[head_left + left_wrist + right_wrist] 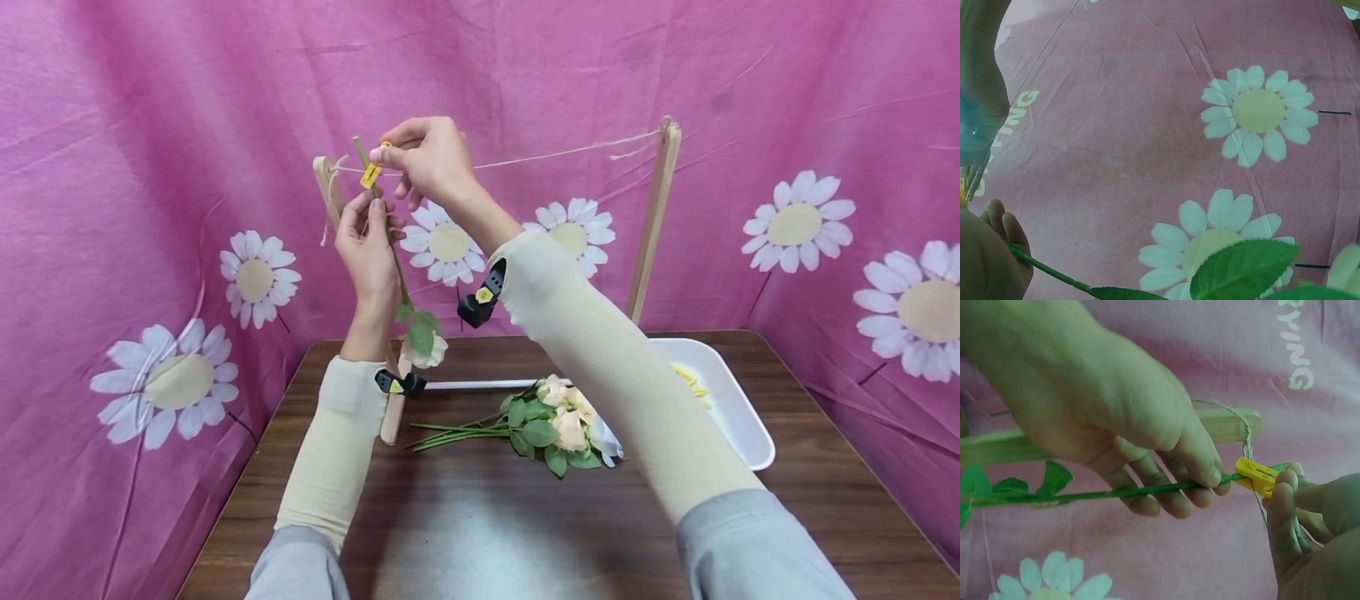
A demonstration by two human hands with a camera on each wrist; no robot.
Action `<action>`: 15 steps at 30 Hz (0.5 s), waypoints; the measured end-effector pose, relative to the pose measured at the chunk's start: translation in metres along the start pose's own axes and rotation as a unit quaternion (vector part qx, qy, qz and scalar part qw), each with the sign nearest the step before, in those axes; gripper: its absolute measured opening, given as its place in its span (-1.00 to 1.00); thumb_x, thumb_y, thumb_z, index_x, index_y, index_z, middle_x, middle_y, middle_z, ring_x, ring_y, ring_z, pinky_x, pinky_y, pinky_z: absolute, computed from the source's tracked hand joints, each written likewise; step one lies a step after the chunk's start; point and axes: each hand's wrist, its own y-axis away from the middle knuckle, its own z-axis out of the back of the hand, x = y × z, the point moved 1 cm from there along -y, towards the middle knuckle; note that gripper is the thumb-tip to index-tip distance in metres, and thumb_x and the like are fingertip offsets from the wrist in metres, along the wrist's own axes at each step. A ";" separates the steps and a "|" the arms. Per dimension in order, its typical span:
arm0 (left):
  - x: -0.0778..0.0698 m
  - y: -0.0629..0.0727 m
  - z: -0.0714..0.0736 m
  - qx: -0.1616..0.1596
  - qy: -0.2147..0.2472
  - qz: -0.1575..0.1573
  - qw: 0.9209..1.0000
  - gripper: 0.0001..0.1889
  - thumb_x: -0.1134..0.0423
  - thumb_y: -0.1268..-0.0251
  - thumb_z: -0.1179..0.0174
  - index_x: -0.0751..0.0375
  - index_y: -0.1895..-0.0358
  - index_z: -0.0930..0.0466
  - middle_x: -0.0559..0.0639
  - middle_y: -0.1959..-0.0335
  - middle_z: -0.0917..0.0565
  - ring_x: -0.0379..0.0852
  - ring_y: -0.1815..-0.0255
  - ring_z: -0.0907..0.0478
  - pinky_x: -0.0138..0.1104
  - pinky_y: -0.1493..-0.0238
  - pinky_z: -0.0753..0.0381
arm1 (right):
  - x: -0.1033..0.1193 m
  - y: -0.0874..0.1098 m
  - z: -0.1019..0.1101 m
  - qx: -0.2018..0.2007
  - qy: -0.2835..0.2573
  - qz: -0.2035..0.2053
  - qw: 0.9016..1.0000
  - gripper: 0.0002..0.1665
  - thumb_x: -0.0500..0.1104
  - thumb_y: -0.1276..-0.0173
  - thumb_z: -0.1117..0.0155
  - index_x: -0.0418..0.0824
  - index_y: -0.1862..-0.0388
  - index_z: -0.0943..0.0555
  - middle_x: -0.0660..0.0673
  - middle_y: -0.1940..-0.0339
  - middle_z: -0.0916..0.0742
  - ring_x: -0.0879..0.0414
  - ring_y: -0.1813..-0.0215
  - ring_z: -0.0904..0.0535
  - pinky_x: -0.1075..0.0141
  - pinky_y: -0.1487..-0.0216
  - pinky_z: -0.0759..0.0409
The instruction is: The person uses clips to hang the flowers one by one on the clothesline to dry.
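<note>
My left hand (369,242) pinches the green stem of a flower (397,267) that hangs head down, its pale bloom (427,352) lowest. Above it, my right hand (431,158) pinches a yellow clothespin (370,176) between thumb and fingers. In the right wrist view the clothespin (1257,477) sits across the stem (1172,487) and the thin twine (1247,440), near the cut end of the stem. The left wrist view shows green leaves (1244,265) and the stem leaving the left hand (991,256).
The twine runs between two wooden posts (654,225). On the brown table (465,533) lies a bunch of cream roses (567,429) with leaves, beside a white rod (480,385). A white tray (757,437) holding several yellow pieces stands at the right, partly behind the right sleeve.
</note>
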 end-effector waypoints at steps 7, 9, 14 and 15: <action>0.001 0.000 0.001 -0.002 -0.018 0.013 1.000 -0.89 0.47 -0.61 -0.12 0.26 0.03 -0.62 0.11 0.28 -0.67 -0.22 0.49 -0.61 -0.47 0.44 -0.62 | -0.002 0.002 0.005 0.026 0.022 0.005 0.999 -0.63 -0.11 -0.48 -0.48 -0.20 -0.20 -0.74 -0.11 -0.09 -0.86 0.15 0.64 -0.69 0.27 0.49 -0.79; 0.001 0.000 0.001 0.002 -0.020 0.012 1.000 -0.87 0.48 -0.61 -0.11 0.20 0.07 -0.61 0.08 0.29 -0.67 -0.22 0.48 -0.62 -0.47 0.43 -0.63 | -0.002 0.004 0.007 0.032 0.021 0.010 0.999 -0.61 -0.09 -0.51 -0.46 -0.19 -0.23 -0.73 -0.10 -0.12 -0.85 0.13 0.62 -0.72 0.25 0.47 -0.80; 0.001 0.000 0.000 0.009 -0.018 0.004 1.000 -0.81 0.52 -0.60 -0.09 0.14 0.13 -0.58 0.12 0.27 -0.65 -0.24 0.49 -0.63 -0.46 0.42 -0.66 | -0.002 0.007 0.014 0.032 0.009 0.023 0.999 -0.60 -0.08 -0.54 -0.41 -0.18 -0.27 -0.70 -0.08 -0.15 -0.84 0.07 0.57 -0.76 0.22 0.44 -0.82; 0.001 0.000 0.000 0.008 -0.016 0.004 1.000 -0.82 0.52 -0.60 -0.09 0.15 0.13 -0.59 0.13 0.26 -0.65 -0.24 0.49 -0.64 -0.46 0.41 -0.67 | -0.003 0.007 0.016 0.028 0.007 0.024 0.999 -0.61 -0.08 -0.54 -0.41 -0.18 -0.26 -0.70 -0.08 -0.15 -0.84 0.07 0.56 -0.77 0.22 0.44 -0.82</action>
